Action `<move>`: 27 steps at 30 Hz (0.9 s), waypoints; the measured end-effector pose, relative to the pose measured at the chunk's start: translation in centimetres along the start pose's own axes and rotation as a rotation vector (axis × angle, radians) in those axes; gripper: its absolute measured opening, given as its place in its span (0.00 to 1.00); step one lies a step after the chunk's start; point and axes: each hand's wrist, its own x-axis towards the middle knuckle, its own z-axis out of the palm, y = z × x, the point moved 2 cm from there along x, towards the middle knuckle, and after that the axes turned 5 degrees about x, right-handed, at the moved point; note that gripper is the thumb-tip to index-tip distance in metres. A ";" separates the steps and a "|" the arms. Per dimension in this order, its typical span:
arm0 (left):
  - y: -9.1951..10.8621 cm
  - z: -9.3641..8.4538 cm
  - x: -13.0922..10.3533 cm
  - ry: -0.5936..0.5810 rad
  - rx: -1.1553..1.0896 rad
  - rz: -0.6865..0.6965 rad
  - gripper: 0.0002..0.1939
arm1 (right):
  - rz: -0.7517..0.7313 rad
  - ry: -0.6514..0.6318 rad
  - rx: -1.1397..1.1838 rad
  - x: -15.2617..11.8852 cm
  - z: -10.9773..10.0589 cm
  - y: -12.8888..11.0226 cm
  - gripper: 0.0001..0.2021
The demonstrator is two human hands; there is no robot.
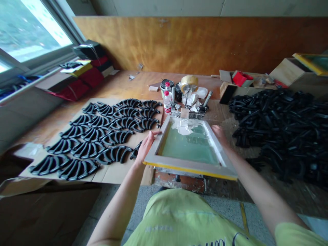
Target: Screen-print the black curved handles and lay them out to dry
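A screen-printing frame [153, 159] with pale borders and a greenish mesh sits in front of me, tilted, its near edge raised above a metal printing base [176, 176]. My left hand [146, 147] grips the left border, fingertips along its edge. Beside that hand a curved black plastic piece [135, 152] shows partly; whether the fingers touch it I cannot tell. At the far right corner, my right hand [219, 134] is closed by the border, its fingers partly hidden. Whitish tape or film [185, 127] covers the far end of the mesh, near the clamp [188, 112].
Rows of curved black pieces [89, 130] lie on cardboard [107, 174] at left. A large heap of black parts [282, 126] covers the right side. Bottles [167, 102], a tape roll [189, 82] and a dark can [164, 85] stand behind the frame. An open carton [246, 90] stands back right.
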 end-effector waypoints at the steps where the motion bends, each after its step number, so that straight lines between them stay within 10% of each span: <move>1: -1.7 -0.3 -0.6 -0.024 0.025 -0.058 0.29 | 0.048 0.061 -0.004 1.0 -0.7 0.4 0.18; 7: -10.4 0.0 -0.8 -0.005 0.075 -0.229 0.44 | -0.168 0.040 -0.036 8.7 1.2 -6.7 0.37; 12: -12.9 0.0 0.1 -0.020 0.184 -0.184 0.37 | -0.298 -0.092 -0.183 11.3 3.0 -10.9 0.30; 21: -13.2 -0.1 -0.1 0.006 0.176 -0.149 0.32 | -0.205 -0.318 -0.174 6.5 3.2 -11.5 0.08; 27: -12.8 0.1 -0.2 -0.048 0.152 -0.155 0.33 | -0.528 -0.378 -0.102 1.3 2.4 -11.9 0.08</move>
